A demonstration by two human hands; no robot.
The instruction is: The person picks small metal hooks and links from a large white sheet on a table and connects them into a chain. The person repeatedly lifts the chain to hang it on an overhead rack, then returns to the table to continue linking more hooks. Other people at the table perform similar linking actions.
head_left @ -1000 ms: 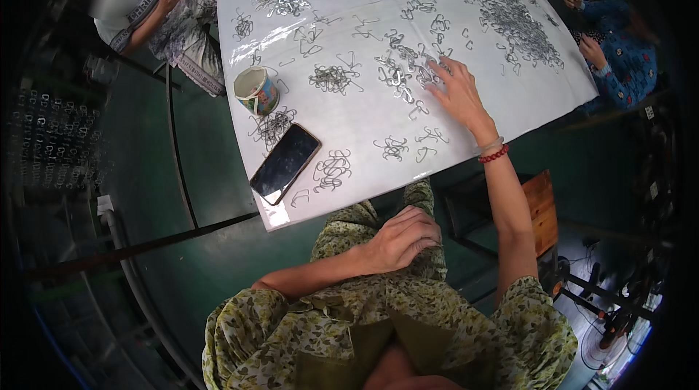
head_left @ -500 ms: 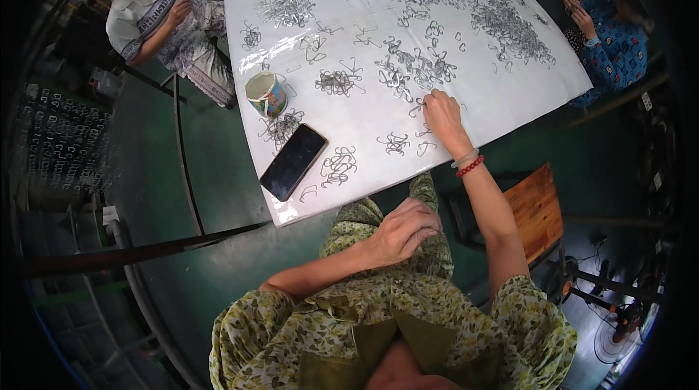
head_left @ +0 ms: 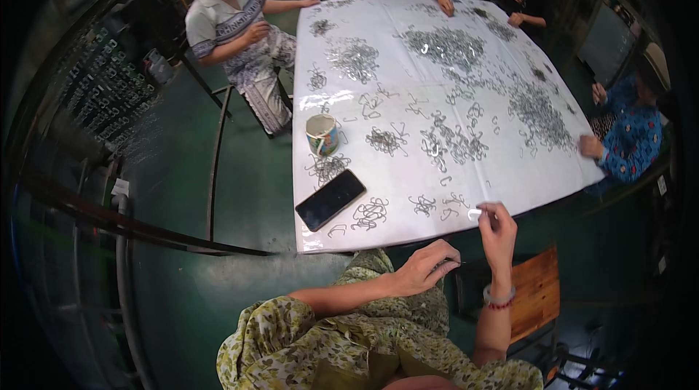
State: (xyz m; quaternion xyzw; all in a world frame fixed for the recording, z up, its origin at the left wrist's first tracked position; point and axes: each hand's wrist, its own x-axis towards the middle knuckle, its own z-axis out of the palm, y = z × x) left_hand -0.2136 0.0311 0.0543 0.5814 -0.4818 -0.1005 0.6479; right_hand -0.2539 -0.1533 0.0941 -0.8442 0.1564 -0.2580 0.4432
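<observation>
Between the fingertips of my right hand [head_left: 498, 236] is a small shiny metal hook [head_left: 475, 214], held just over the table's near edge. My left hand [head_left: 426, 270] hovers above my lap, fingers curled with thumb and fingertips close together; what they hold, if anything, is too small to make out. On the white-covered table [head_left: 408, 224], the nearest hooks lie in a loose group [head_left: 453, 206] left of my right hand. Beyond it spreads a larger cluster of bent wire hooks [head_left: 455, 144].
A dark phone [head_left: 331, 199] and a patterned cup [head_left: 322, 135] stand at the table's left side. Big hook piles [head_left: 444, 46] cover its far half. Several people sit around it, one in blue [head_left: 632, 132] at the right. A wooden stool [head_left: 535, 292] is beside my right arm.
My right hand has drawn back from the hook cluster to the near edge, now with a hook in its fingers. My left hand has turned slightly. The view has tilted up, showing more people.
</observation>
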